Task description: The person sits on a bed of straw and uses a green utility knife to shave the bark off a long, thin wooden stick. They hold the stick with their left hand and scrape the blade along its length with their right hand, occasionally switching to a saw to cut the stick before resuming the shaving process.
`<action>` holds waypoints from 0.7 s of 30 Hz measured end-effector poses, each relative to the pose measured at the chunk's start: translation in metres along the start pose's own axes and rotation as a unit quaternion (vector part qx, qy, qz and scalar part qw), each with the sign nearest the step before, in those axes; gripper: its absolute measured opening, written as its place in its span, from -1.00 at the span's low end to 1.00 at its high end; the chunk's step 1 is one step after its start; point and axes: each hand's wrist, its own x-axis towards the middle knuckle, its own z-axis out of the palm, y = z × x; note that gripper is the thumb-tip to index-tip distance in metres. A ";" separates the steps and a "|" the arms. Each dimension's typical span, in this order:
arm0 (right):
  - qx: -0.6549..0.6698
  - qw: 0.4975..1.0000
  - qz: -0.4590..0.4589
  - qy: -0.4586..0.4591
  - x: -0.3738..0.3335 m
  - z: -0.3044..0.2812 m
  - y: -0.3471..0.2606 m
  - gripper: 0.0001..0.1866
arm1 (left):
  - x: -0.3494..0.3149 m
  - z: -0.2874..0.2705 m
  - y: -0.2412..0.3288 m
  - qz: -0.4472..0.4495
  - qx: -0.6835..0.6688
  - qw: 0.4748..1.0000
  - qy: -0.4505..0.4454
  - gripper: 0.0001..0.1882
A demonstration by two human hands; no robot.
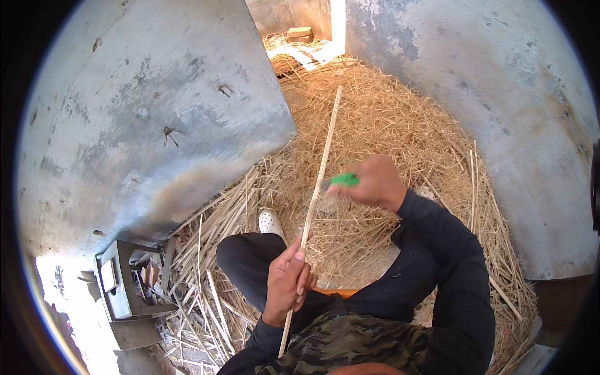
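Observation:
A long, thin pale strip (325, 153), which looks like split bamboo or cane, slants up and away from my lap. My left hand (289, 279) is closed around its lower part, thumb along the strip. Higher up, my right hand (374, 181) grips a knife with a green handle (344, 180); the hand is slightly blurred. The knife's dark blade meets the strip or lies right beside it; the blur hides which.
Curled shavings (381, 125) cover the floor ahead. Long loose strips (219, 306) lie in a heap at the left, near a small wooden cabinet (119, 278). Worn plaster walls (156, 112) stand on both sides. A brick (300, 32) lies at the far doorway. My white shoe (270, 222) shows.

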 end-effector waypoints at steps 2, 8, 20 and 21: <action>-0.013 0.999 -0.035 -0.019 -0.006 0.004 -0.015 -0.25 | 0.002 0.003 0.006 0.010 -0.004 1.000 -0.006 -0.52; -0.048 0.996 -0.072 0.031 0.009 0.008 0.002 -0.21 | 0.008 0.010 0.007 0.021 -0.030 0.999 -0.015 -0.50; -0.074 0.997 -0.013 0.035 0.022 0.014 0.011 -0.17 | -0.003 0.006 0.005 -0.003 -0.050 0.999 -0.015 -0.53; -0.095 0.995 0.017 0.028 0.031 0.009 0.025 -0.17 | -0.006 0.006 0.004 -0.011 -0.048 0.999 -0.020 -0.53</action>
